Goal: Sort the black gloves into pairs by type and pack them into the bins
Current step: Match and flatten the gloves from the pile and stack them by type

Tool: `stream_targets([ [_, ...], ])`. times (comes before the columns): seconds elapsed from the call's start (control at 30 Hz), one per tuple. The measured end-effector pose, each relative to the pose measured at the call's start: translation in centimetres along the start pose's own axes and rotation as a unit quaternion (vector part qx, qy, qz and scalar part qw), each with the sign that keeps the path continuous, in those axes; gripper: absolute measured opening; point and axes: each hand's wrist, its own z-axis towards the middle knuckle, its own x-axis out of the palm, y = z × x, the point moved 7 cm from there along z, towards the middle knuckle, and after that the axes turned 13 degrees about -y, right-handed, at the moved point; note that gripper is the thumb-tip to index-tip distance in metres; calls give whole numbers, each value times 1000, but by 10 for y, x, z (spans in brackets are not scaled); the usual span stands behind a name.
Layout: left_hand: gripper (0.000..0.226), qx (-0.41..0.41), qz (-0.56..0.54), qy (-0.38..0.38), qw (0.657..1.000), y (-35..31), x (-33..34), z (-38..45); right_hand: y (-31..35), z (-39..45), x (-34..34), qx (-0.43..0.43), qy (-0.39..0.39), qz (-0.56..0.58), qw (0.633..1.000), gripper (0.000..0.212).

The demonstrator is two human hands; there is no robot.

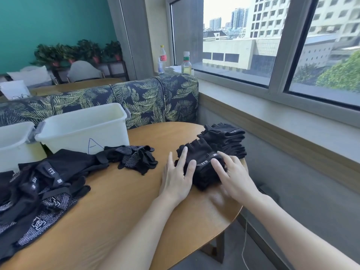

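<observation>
A stack of black fingerless gloves point(200, 160) lies near the right edge of the wooden table point(124, 199). My left hand point(178, 178) rests on its left side with straight fingers. My right hand point(233, 175) presses its right side, fingers spread. A second stack of fingerless gloves point(226, 139) sits just behind. A full-finger dotted glove pair point(134, 156) lies mid-table. A loose heap of black gloves point(37, 191) covers the left. Two white bins stand at the back left: one marked "A" point(83, 129) and another point(13, 141) at the frame's edge.
A leaf-patterned sofa back point(148, 98) stands behind the table. The window sill point(272, 117) runs along the right, with bottles point(186, 63) at its far end. The table's right edge drops to the floor close to my right hand.
</observation>
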Motion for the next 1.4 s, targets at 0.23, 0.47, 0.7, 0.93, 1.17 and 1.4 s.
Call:
stream_targets([
  [0.23,86,23,-20,9,1000,29,-36,-37,-5,-72,-5,23,-67,-44,996,57],
  [0.47,85,-4,-4,-12,1000,72,-103,-79,71,-126,58,-160,64,-95,980,56],
  [0.7,78,-38,43,-32,998,129,-168,-114,134,-130,114,-246,111,-129,954,59],
  [0.93,70,-93,71,-102,988,155,-210,-146,144,-98,141,-197,90,-107,970,60],
  [1.17,66,-100,54,-151,982,156,-218,-152,148,-69,161,-158,71,-94,980,66],
  [1.4,63,-74,59,-147,985,149,-210,-148,159,-48,182,-163,73,-116,977,72],
])
